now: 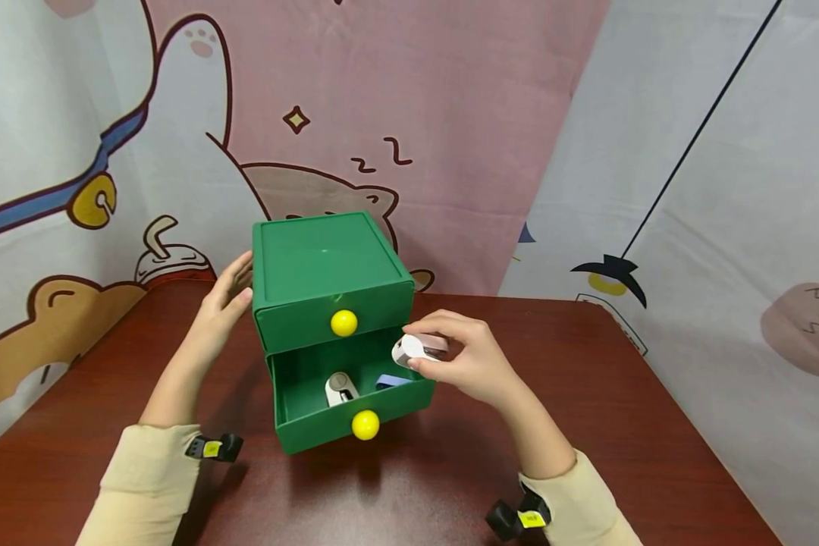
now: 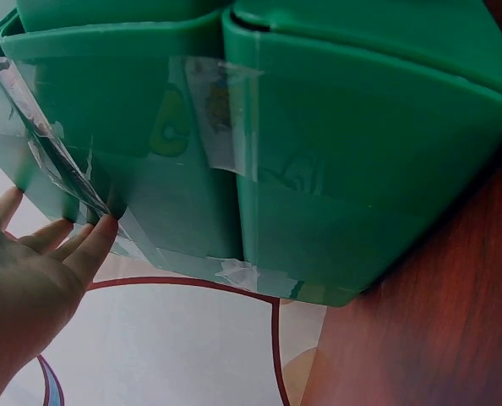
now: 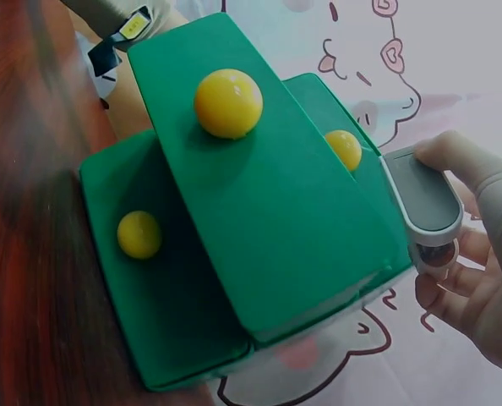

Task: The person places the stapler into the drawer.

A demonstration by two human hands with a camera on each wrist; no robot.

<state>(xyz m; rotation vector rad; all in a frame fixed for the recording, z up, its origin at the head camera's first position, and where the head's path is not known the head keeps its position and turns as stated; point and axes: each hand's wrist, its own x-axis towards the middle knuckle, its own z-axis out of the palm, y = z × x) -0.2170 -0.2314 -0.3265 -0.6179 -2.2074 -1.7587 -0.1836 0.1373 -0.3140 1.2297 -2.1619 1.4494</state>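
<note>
A green drawer chest (image 1: 327, 262) with yellow knobs stands on the table. Its drawer below the top one (image 1: 314, 425) is pulled out, holding a white device with a round grey disc (image 1: 341, 387) and a blue object (image 1: 392, 381), partly hidden. Between thumb and fingers my right hand (image 1: 474, 356) pinches what looks like a white mini stapler (image 1: 415, 349), above that drawer's right end. Its grey rounded top (image 3: 424, 193) shows in the right wrist view. My left hand (image 1: 221, 307) has its fingers extended, fingertips at the chest's left side, where clear tape (image 2: 221, 118) is stuck.
The right wrist view also shows a lower drawer's yellow knob (image 3: 139, 235), left of the pulled-out one. A reddish-brown table (image 1: 553, 364) lies under everything. Behind it hangs a cartoon-printed cloth (image 1: 464, 152). Both wrists wear a black camera band (image 1: 525, 516).
</note>
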